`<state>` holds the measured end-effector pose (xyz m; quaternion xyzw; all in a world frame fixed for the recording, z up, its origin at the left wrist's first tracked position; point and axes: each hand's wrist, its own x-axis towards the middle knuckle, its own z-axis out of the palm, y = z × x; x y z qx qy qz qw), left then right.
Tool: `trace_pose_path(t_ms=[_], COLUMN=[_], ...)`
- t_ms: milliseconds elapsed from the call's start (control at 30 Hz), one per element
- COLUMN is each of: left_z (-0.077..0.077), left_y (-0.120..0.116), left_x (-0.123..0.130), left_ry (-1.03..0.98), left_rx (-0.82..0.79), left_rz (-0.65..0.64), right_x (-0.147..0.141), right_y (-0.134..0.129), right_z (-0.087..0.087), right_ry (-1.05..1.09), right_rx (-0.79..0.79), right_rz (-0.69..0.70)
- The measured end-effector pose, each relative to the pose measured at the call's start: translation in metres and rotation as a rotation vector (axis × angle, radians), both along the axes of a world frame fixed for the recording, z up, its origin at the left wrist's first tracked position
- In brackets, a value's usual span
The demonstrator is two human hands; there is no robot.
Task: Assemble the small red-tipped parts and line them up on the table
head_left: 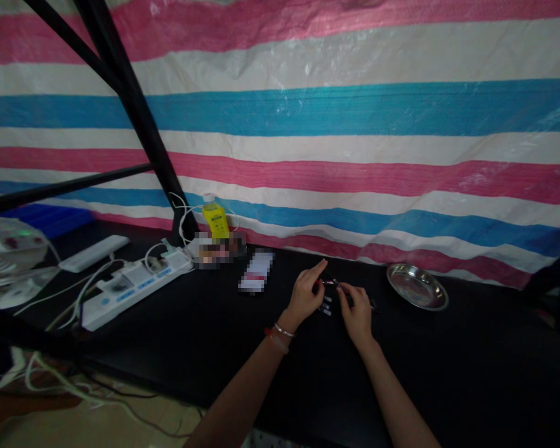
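My left hand (305, 291), a bracelet on its wrist, is closed in a pinch with the index finger stretched forward. Facing it, my right hand (357, 313) pinches with thumb and fingertips. Between the two sets of fingertips is a small, thin, dark and reddish piece (328, 282), held at both ends; its kind is too small to make out. On the black table just below lie several small pieces with whitish faces (326, 306), partly hidden by my hands.
A shiny metal dish (417, 287) stands right of my hands. To the left are a phone (257, 272), a yellow bottle (216, 219), a white power strip (137, 289) with plugs and cables, and a fan (10, 252). A striped sheet (336, 146) hangs behind the table.
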<state>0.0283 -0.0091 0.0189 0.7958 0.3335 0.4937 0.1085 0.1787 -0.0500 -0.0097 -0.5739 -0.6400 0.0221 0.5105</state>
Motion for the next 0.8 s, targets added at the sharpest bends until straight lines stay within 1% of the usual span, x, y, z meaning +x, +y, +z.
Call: trace_pose_path(t_ms=[133, 300, 400, 567, 700, 800], left_z=[0.001, -0.006, -0.010, -0.012, -0.011, -0.007], left_y=[-0.002, -0.002, 0.001, 0.003, 0.003, 0.001], left_x=[0.002, 0.007, 0.007, 0.005, 0.004, 0.004], left_ry=[0.029, -0.021, -0.044, -0.036, 0.001, 0.052], left_rx=[-0.012, -0.041, -0.048, -0.067, -0.088, -0.117], left_rz=[0.030, 0.080, 0.085, 0.104, 0.133, 0.185], right_x=[0.001, -0.001, -0.003, -0.004, -0.006, -0.007], right_y=[0.001, 0.000, 0.000, 0.001, -0.003, -0.007], right_z=[0.000, 0.003, 0.005, 0.002, 0.003, 0.007], right_ry=[0.029, 0.070, 0.121, 0.207, 0.132, 0.007], right_rx=[0.014, 0.004, -0.032, -0.106, -0.195, -0.290], right_rz=[0.010, 0.074, 0.129, 0.162, 0.160, 0.099])
